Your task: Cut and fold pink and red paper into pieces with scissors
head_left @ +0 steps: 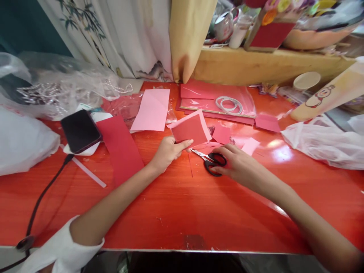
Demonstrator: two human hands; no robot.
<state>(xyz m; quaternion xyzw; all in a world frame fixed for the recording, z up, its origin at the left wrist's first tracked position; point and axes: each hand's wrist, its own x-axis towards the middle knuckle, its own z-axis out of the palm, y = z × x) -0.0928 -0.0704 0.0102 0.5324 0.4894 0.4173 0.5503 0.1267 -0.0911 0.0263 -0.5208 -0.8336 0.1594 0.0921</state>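
Near the middle of the red table, my left hand pinches the lower corner of a red paper piece with pink edges, thumb on top. My right hand has its fingers through the black handles of a pair of scissors. The scissor blades point left, and their tips come close to the paper's lower edge by my left fingertips. Whether the tips touch the paper I cannot tell. A thin red strip lies or hangs just below the blade tips.
Red paper, a pink sheet and a phone with a cable lie on the left. Behind sit red packets under a coiled white cord. Plastic bags and a cartoon-printed tube are at the right.
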